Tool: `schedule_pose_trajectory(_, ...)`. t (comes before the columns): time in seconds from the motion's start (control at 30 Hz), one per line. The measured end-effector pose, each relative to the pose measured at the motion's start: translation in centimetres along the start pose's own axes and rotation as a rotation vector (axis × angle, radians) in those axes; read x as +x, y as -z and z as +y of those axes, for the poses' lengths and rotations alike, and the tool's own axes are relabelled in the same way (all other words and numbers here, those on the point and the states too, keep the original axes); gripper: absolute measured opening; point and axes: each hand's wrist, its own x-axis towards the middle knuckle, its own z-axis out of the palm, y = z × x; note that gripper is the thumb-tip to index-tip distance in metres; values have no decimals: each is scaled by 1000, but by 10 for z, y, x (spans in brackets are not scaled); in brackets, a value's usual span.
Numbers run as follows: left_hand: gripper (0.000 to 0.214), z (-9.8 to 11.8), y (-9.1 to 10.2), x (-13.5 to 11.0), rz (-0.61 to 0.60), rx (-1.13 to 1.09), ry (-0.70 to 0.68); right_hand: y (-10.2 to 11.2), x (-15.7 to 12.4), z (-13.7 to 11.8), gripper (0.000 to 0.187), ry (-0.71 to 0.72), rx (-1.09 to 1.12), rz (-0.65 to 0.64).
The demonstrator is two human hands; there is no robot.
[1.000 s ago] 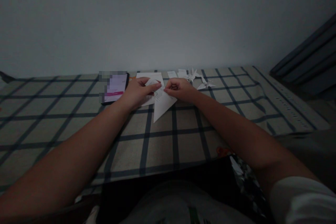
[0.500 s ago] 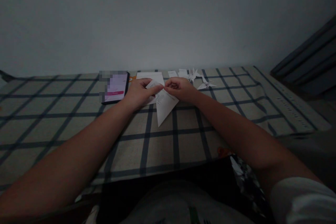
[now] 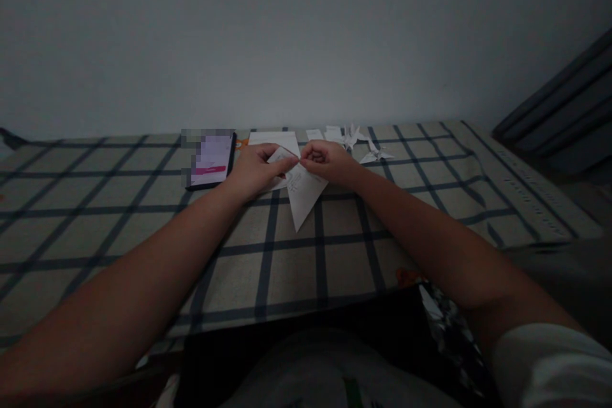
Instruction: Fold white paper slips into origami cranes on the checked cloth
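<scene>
At my near edge I see a grey shirt (image 3: 306, 370) and, on the right arm, a pale sleeve (image 3: 549, 363). Beyond a dark gap begins the checked tablecloth (image 3: 296, 268), beige with dark blue lines. A small orange mark (image 3: 408, 276) is near its front edge.

Over the middle of this cloth is the folded paper (image 3: 306, 201), white, with faint marks on it, one sharp corner pointing toward me. Whether this corner touches the cloth, I cannot tell. The left hand (image 3: 255, 172) is clamped on the paper, the thumb lying over its near face. The right hand (image 3: 329, 162) has thumb and finger pinched together on the paper's upper part, the other fingers curled; the tips of both hands almost meet there.

Just beside the left hand lies a phone (image 3: 210, 156), its screen lit, with a pink bar; part of it is blurred into squares. Behind the hands lies a flat white sheet (image 3: 273, 138). Farther than the right hand I notice folded paper figures (image 3: 352, 136) and small paper pieces (image 3: 332, 132). At the back stands a plain grey wall (image 3: 306, 38).
</scene>
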Motion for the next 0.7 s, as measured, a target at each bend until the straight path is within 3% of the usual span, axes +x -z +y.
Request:
schedule_pose_trajectory(0.23, 26, 0, -3, 1, 152, -42, -84, 2, 1, -2, 14, -24, -4, 9)
schedule_pose_trajectory(0.7, 19, -3, 1, 3, 272, -4, -60, 1, 1, -4, 12, -30, -32, 9)
